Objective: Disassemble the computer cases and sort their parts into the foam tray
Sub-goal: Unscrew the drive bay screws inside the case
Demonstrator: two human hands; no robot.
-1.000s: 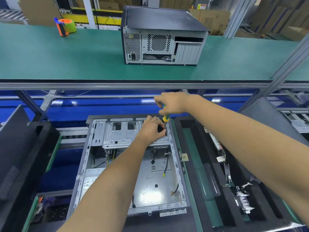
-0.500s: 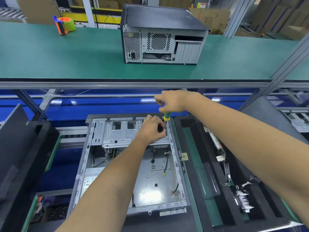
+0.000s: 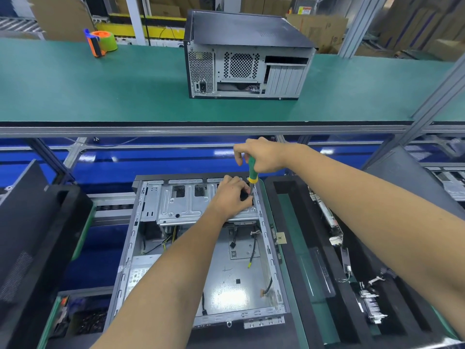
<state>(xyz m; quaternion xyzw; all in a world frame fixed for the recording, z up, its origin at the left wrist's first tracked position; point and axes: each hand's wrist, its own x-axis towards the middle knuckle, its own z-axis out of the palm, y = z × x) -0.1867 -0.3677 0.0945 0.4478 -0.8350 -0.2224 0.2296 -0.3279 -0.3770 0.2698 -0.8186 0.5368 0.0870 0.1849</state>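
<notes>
An open computer case [image 3: 198,260] lies flat in front of me, its bare metal floor and loose cables showing. At its far end sits a silver drive cage [image 3: 186,205]. My left hand [image 3: 231,195] rests on the cage's right end, fingers curled round a small black part there. My right hand [image 3: 261,157] grips a green and yellow screwdriver [image 3: 252,172] held upright, tip down at the case's far right corner. The black foam tray [image 3: 302,248] stands right of the case and holds circuit boards and small parts [image 3: 370,301].
A second, closed computer case [image 3: 246,59] stands on the green bench [image 3: 100,91] beyond. An orange and green tape dispenser [image 3: 100,42] sits far left on it. Black panels [image 3: 27,235] lean at the left. A bin of screws [image 3: 85,321] is at bottom left.
My right hand has lifted slightly with the screwdriver, showing more of its green handle. The left hand stays on the drive cage.
</notes>
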